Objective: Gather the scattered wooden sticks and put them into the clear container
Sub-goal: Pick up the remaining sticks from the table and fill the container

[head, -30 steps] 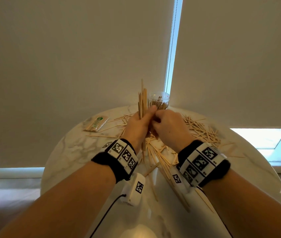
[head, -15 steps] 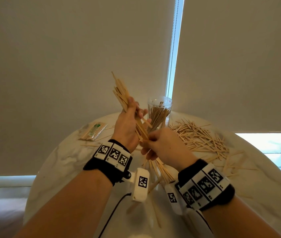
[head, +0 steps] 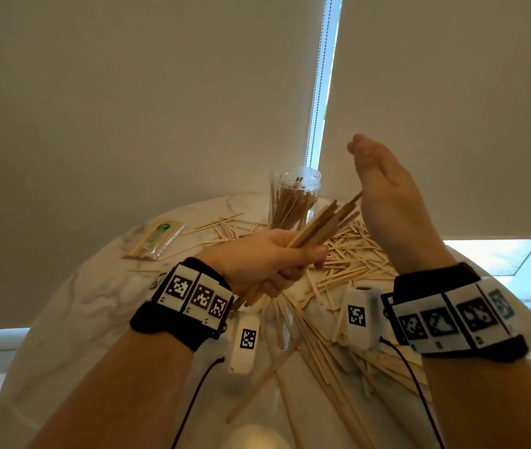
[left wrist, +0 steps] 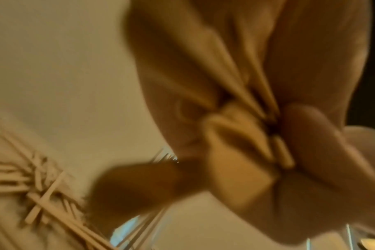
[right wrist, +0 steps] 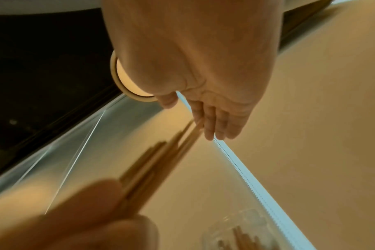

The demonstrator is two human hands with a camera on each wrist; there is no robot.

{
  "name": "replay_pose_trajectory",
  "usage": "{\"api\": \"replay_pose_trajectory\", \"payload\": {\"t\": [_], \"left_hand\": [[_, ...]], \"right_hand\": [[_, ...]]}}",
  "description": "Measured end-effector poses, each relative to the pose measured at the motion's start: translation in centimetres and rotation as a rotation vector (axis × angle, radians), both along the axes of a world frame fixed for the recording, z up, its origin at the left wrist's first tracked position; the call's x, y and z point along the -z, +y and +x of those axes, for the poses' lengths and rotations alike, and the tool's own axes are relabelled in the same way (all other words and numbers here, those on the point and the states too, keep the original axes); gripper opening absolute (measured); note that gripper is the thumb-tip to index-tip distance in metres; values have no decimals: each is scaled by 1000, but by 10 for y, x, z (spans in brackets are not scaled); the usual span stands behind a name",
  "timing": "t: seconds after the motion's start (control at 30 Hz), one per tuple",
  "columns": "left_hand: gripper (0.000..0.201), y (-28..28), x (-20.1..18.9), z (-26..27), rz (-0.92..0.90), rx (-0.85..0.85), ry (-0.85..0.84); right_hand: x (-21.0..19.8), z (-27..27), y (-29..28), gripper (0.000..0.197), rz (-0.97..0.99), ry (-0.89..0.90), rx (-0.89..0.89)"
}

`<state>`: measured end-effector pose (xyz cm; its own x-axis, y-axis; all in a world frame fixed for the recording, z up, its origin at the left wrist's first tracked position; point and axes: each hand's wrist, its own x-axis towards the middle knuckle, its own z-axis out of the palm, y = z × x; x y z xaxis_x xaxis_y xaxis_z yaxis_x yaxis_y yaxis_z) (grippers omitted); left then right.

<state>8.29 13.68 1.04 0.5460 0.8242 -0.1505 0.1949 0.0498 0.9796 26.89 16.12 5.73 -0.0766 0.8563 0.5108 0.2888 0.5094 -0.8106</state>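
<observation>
My left hand [head: 273,264] grips a bundle of wooden sticks [head: 319,226] slanting up to the right, above the table. My right hand [head: 384,196] stands upright with flat, straight fingers, and its palm touches the bundle's far tips. In the right wrist view the right hand [right wrist: 203,101] shows straight fingers with the stick tips [right wrist: 182,135] against them. In the blurred left wrist view the left hand's fingers [left wrist: 310,143] curl round the sticks [left wrist: 246,88]. The clear container [head: 293,199] stands at the table's far side, holding several sticks. Loose sticks [head: 354,260] lie scattered beneath both hands.
The round marble table [head: 73,306] carries a wrapped packet of sticks [head: 155,238] at the far left. More long sticks [head: 322,348] fan out near me between the wrists. Window blinds [head: 160,92] hang right behind the table.
My left hand tipped the bundle from leaning up-left to slanting up-right and came lower. My right hand let go of the sticks, rose and flattened against the bundle's tips.
</observation>
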Motion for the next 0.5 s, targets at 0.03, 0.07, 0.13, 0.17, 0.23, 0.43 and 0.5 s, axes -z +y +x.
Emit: {"api": "replay_pose_trajectory", "payload": {"t": [0.03,0.07,0.13,0.17,0.23,0.43,0.5], "left_hand": [[23,0,-1,4,17,18,58],[22,0,-2,9,34,21,91],[16,1,-3,14,76,-15,136],[14,1,-3,15,109,-40,164],[12,0,-3,18,183,-64,211],[21,-3,-5,24,307,-112,207],[15,-3,-6,24,342,-133,220]], "right_hand": [[1,-2,-1,42,-8,-89,-7],[3,-5,-2,40,-47,-199,-51],[10,-12,-4,43,-102,-487,-121],[13,-14,-3,46,-76,-605,-108],[16,-14,-1,47,31,-729,-29],[24,-19,4,46,262,-880,239],[24,-18,6,46,275,-850,236]]}}
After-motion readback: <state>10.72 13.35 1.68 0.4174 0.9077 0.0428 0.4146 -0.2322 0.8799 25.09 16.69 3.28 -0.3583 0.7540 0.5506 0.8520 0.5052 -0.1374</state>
